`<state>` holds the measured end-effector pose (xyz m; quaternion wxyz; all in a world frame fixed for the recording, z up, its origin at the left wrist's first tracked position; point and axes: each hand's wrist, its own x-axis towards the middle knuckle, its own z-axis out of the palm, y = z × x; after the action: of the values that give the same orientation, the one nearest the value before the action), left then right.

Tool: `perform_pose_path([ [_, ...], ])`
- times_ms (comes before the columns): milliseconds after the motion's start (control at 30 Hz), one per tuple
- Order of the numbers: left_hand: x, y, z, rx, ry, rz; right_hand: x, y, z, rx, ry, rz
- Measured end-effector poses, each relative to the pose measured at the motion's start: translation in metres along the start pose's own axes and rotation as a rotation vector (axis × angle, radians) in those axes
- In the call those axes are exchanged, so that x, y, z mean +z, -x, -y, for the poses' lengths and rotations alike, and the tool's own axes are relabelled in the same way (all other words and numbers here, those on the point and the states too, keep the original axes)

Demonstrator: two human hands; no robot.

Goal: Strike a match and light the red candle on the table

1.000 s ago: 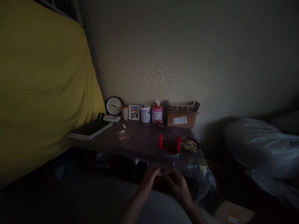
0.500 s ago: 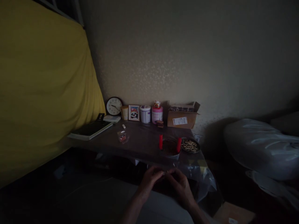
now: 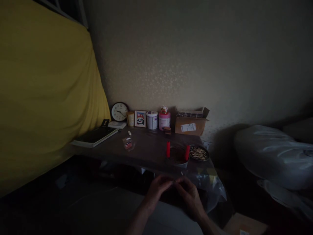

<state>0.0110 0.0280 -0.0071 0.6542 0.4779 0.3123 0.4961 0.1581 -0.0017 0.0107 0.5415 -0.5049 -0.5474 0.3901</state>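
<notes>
My left hand [image 3: 159, 186] and my right hand [image 3: 187, 191] meet at the fingertips, just in front of the table's near edge. Both are pinched around something tiny and pale, too small and dark to make out. Beyond them on the table [image 3: 146, 147] stands a round tin [image 3: 180, 164] with a dark inside, and two red cylinders [image 3: 168, 149] [image 3: 187, 152] stand upright at its left and right sides. Touching its right side is a round dish [image 3: 207, 157] of many short pale sticks [image 3: 198, 153].
Along the wall are a clock [image 3: 119, 111], a framed panda picture [image 3: 140, 118], two tubs [image 3: 152, 120] [image 3: 164, 121] and a cardboard box [image 3: 189, 126]. A dark book [image 3: 95, 137] and a small clear packet [image 3: 128, 144] lie left. Large pale bags [image 3: 274, 156] stand right.
</notes>
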Motion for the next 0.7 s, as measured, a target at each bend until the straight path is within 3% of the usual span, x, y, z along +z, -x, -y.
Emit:
perform_pose_path([
  [200,0.003,0.002,-0.005,0.035,-0.010,0.012,-0.001,0.001,0.002,0.013,-0.049,-0.026],
  [433,0.009,0.006,-0.014,0.000,0.137,0.041,-0.003,-0.006,-0.003,-0.007,-0.249,-0.086],
  [567,0.008,0.006,-0.013,-0.004,0.196,0.058,-0.009,-0.007,-0.001,0.034,-0.244,-0.141],
  [700,0.008,0.006,-0.014,-0.013,0.232,0.080,-0.013,-0.005,0.002,-0.016,-0.184,-0.182],
])
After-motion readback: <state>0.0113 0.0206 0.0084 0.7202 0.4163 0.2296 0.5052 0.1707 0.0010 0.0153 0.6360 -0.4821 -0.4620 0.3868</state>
